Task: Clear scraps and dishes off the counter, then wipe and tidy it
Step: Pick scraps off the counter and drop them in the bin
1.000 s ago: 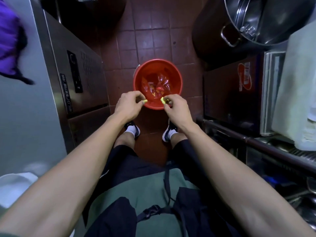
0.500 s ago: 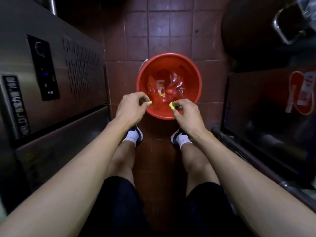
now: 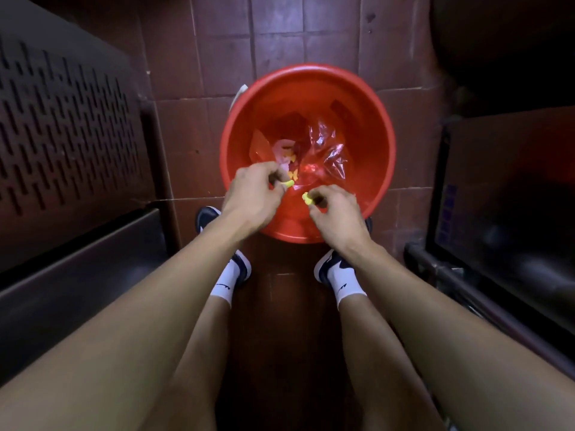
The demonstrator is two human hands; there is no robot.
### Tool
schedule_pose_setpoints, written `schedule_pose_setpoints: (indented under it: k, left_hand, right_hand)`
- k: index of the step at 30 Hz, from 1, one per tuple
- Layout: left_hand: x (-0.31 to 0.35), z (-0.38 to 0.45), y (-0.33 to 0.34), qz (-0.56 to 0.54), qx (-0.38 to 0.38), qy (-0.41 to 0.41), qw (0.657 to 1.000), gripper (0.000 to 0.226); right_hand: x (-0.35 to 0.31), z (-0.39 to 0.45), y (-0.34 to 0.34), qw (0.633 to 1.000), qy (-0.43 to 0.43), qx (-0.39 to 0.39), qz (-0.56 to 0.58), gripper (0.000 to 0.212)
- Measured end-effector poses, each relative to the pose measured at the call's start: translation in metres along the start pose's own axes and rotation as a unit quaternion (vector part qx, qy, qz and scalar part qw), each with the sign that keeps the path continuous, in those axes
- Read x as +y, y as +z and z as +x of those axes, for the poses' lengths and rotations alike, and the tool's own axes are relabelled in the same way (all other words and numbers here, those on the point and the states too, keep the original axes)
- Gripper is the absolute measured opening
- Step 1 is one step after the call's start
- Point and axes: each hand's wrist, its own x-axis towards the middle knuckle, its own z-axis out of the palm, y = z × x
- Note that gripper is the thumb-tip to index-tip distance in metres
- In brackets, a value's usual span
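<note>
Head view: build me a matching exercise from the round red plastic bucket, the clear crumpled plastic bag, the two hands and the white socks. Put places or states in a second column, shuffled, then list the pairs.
Things
1. round red plastic bucket
2. clear crumpled plastic bag
3. left hand
4. white socks

Places or states
A. lying inside the bucket
B. on the feet, below the bucket
C. standing on the brown floor tiles
D. pinching a small yellow scrap over the bucket

Pairs: 1-C, 2-A, 3-D, 4-B

Reddish-brown tiled floor (image 3: pixel 280 32) underfoot, a vented steel cabinet (image 3: pixel 68 119) on the left, a dark appliance (image 3: pixel 504 197) standing on the right.
</note>
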Motion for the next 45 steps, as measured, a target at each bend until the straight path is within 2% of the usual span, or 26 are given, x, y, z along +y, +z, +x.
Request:
schedule_pose_setpoints:
  k: [5, 15, 21, 26, 33, 40, 45]
  left_hand:
    - [-0.01, 0.021, 0.02, -0.008, 0.021, -0.018, 1.0, 0.012]
    - [-0.016, 0.004, 0.022, -0.009, -0.021, -0.024, 0.999, 0.009]
    - [-0.01, -0.014, 0.0, 0.075, -0.045, -0.001, 0.996, 0.019]
    - [0.007, -0.046, -0.022, 0.168, -0.029, 0.067, 0.983, 0.039]
    - [0.05, -0.12, -0.067, 0.233, -0.04, 0.063, 0.97, 0.045]
    - [0.107, -0.22, -0.117, 0.191, 0.028, 0.013, 0.981, 0.043]
    - [0.13, -0.286, -0.15, 0.149, 0.079, -0.019, 0.985, 0.045]
  right_hand:
    - [0.014, 0.021, 0.018, 1.0, 0.018, 0.001, -0.009, 0.026]
    - [0.012, 0.009, 0.016, 0.999, 0.038, -0.022, -0.002, 0.032]
    - [-0.001, -0.008, -0.001, 0.999, 0.036, -0.024, -0.01, 0.032]
    - [-0.021, -0.035, -0.031, 0.998, 0.027, -0.034, -0.041, 0.031]
    - [-0.065, -0.085, -0.099, 0.988, -0.03, -0.07, -0.131, 0.037]
    - [-0.131, -0.157, -0.18, 0.963, -0.129, -0.083, -0.223, 0.042]
    - [-0.179, -0.205, -0.221, 0.949, -0.205, -0.052, -0.235, 0.031]
